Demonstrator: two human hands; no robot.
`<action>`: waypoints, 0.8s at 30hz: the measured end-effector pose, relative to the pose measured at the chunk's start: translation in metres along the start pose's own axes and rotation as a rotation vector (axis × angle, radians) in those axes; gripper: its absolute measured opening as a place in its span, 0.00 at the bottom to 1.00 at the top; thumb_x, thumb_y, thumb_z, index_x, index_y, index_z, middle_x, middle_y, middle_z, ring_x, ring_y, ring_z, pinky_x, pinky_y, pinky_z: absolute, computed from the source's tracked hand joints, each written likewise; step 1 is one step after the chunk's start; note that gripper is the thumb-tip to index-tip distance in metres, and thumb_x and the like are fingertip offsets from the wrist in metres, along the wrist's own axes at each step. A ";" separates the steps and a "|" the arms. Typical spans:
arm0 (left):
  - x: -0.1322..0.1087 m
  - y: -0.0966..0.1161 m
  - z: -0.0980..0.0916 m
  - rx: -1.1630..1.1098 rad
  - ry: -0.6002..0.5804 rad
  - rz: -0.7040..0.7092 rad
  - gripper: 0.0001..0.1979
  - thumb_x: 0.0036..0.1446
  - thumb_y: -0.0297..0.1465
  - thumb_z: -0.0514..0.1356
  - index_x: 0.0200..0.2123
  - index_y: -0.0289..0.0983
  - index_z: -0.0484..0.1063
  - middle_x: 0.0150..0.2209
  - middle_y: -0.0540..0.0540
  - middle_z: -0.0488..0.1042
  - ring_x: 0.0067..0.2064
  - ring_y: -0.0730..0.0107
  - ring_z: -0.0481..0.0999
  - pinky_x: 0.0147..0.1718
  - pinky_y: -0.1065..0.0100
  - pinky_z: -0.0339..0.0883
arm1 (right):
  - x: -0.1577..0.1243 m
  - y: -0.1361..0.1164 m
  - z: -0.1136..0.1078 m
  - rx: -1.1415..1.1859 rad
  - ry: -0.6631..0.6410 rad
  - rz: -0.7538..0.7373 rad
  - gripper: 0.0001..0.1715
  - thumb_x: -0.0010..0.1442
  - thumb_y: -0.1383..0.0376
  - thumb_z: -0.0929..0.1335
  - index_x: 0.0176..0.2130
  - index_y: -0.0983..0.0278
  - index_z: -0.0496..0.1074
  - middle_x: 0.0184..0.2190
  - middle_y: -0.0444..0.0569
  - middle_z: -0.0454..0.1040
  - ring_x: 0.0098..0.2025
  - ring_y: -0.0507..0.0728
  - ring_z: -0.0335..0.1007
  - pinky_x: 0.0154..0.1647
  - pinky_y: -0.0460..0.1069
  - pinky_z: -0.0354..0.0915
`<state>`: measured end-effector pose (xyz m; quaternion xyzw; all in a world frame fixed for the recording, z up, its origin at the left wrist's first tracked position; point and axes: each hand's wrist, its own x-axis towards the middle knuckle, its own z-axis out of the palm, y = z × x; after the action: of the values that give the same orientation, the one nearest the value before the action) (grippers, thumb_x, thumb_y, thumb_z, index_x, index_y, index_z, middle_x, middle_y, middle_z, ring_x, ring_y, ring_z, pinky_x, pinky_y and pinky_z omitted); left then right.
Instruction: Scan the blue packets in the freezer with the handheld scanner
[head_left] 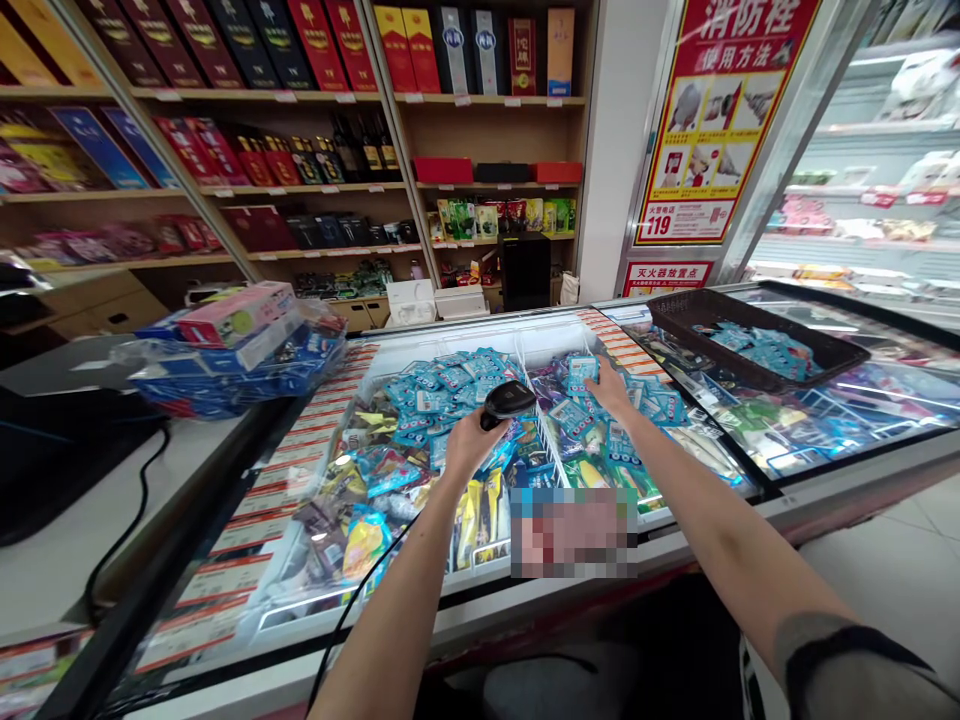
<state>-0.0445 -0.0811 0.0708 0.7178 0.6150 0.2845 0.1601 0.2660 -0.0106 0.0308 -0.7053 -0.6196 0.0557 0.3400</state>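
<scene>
My left hand [470, 447] is wrapped around a black barcode scanner [510, 400], whose cord runs down along the forearm. The scanner's head points to the right, toward my other hand. Between the fingers of my right hand [609, 388] is a small light-blue packet [582, 371] with a pale label side showing. Many like it lie below: a blue packet pile [450, 375] spreads over the freezer's glass top left of the scanner, and more blue packets [656, 400] lie around and right of my right hand.
Bagged ice creams show through the glass of the chest freezer [360, 350]. Farther right stands a dark brown tray [825, 350] with more blue packets. Boxes in plastic wrap [240, 350] sit at the left. Shelves [487, 100] of boxed goods line the back.
</scene>
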 end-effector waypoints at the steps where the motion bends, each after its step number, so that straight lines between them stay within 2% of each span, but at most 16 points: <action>1: 0.000 0.000 0.000 0.000 0.006 0.005 0.25 0.50 0.53 0.56 0.38 0.39 0.75 0.31 0.45 0.77 0.32 0.62 0.74 0.23 0.71 0.53 | 0.000 0.003 -0.001 -0.023 0.017 0.018 0.36 0.55 0.62 0.65 0.60 0.70 0.54 0.47 0.58 0.70 0.49 0.63 0.66 0.48 0.53 0.62; 5: 0.000 -0.002 0.001 -0.006 0.001 0.002 0.26 0.49 0.53 0.56 0.39 0.39 0.75 0.31 0.45 0.77 0.32 0.63 0.74 0.23 0.72 0.53 | -0.003 0.009 -0.003 -0.118 0.106 0.031 0.42 0.52 0.63 0.68 0.62 0.70 0.52 0.55 0.61 0.61 0.56 0.64 0.59 0.53 0.53 0.59; 6: 0.000 -0.002 0.001 -0.005 -0.004 -0.002 0.26 0.49 0.54 0.55 0.39 0.39 0.75 0.31 0.45 0.77 0.31 0.63 0.74 0.22 0.72 0.52 | -0.004 0.008 -0.005 -0.147 0.116 0.006 0.41 0.52 0.64 0.68 0.62 0.68 0.54 0.56 0.60 0.60 0.56 0.64 0.57 0.54 0.54 0.58; 8: 0.000 -0.003 0.001 0.000 -0.009 -0.007 0.27 0.49 0.54 0.55 0.39 0.39 0.75 0.30 0.45 0.76 0.30 0.63 0.73 0.22 0.72 0.51 | -0.009 0.004 -0.008 -0.205 0.111 -0.073 0.31 0.55 0.65 0.66 0.58 0.65 0.62 0.56 0.58 0.61 0.57 0.64 0.56 0.56 0.55 0.56; 10: 0.001 -0.003 0.001 0.001 -0.009 -0.005 0.27 0.49 0.54 0.55 0.39 0.38 0.75 0.28 0.46 0.76 0.29 0.64 0.73 0.22 0.71 0.51 | -0.016 -0.003 -0.012 -0.236 0.066 -0.180 0.19 0.59 0.62 0.64 0.50 0.62 0.70 0.52 0.54 0.66 0.55 0.63 0.57 0.57 0.57 0.53; 11: 0.001 -0.003 0.001 -0.001 -0.011 -0.003 0.27 0.49 0.54 0.55 0.39 0.38 0.75 0.27 0.46 0.75 0.29 0.64 0.73 0.22 0.72 0.51 | -0.021 -0.006 -0.013 -0.234 0.028 -0.247 0.17 0.61 0.59 0.63 0.47 0.61 0.72 0.49 0.53 0.68 0.55 0.62 0.58 0.57 0.57 0.52; 14: 0.001 -0.002 0.000 -0.005 -0.020 0.002 0.27 0.49 0.54 0.54 0.38 0.38 0.74 0.27 0.46 0.75 0.29 0.65 0.73 0.22 0.72 0.52 | -0.037 -0.016 -0.014 -0.201 -0.163 -0.520 0.21 0.61 0.51 0.63 0.48 0.57 0.72 0.49 0.50 0.70 0.55 0.62 0.58 0.56 0.57 0.51; 16: 0.000 -0.002 0.000 0.000 -0.016 0.007 0.26 0.50 0.53 0.54 0.38 0.38 0.74 0.27 0.46 0.75 0.29 0.65 0.73 0.22 0.72 0.52 | -0.046 -0.020 -0.012 -0.211 -0.237 -0.626 0.21 0.59 0.49 0.65 0.47 0.56 0.73 0.50 0.50 0.71 0.55 0.62 0.58 0.58 0.59 0.48; 18: -0.002 -0.001 -0.002 0.009 -0.009 0.010 0.26 0.50 0.53 0.54 0.38 0.38 0.74 0.28 0.46 0.75 0.29 0.65 0.73 0.23 0.72 0.53 | -0.050 -0.021 -0.011 -0.220 -0.238 -0.618 0.18 0.60 0.53 0.66 0.46 0.56 0.74 0.49 0.50 0.71 0.55 0.63 0.58 0.58 0.60 0.46; 21: -0.007 -0.001 -0.007 0.042 -0.007 -0.022 0.25 0.50 0.52 0.55 0.39 0.39 0.74 0.29 0.46 0.76 0.30 0.64 0.74 0.23 0.71 0.54 | -0.050 -0.022 -0.010 -0.224 -0.183 -0.524 0.13 0.61 0.60 0.65 0.45 0.56 0.74 0.50 0.51 0.71 0.56 0.63 0.57 0.59 0.61 0.46; 24: -0.011 -0.005 -0.017 0.074 0.006 -0.074 0.25 0.49 0.52 0.56 0.40 0.39 0.74 0.28 0.45 0.76 0.32 0.61 0.75 0.24 0.71 0.56 | -0.050 -0.028 -0.006 -0.231 -0.137 -0.500 0.14 0.60 0.64 0.65 0.46 0.57 0.74 0.51 0.52 0.70 0.57 0.63 0.56 0.58 0.61 0.47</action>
<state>-0.0602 -0.0927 0.0791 0.6992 0.6518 0.2573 0.1420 0.2346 -0.0591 0.0336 -0.5591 -0.7982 -0.0533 0.2178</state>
